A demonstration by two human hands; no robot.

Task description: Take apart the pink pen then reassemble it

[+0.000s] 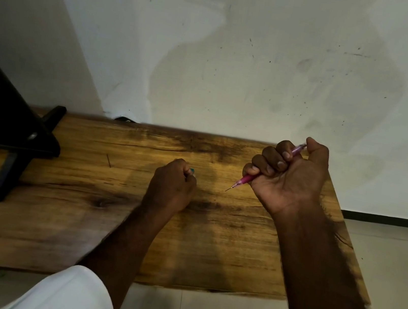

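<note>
Pink pen (246,179) sits in your right hand (290,173), fingers clenched round its barrel, tip aimed down at the table (55,211). Your left hand (171,184), resting on the table, pinches a small teal piece (191,170), probably the cap. So 1 part seems off; the rest of the stripping and all reassembly remain.

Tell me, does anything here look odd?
The pink pen in the right hand shows a bare tip, no cap; a thin dark sliver, or scratch, sits on the wooden table. Nothing looks spilled.
</note>
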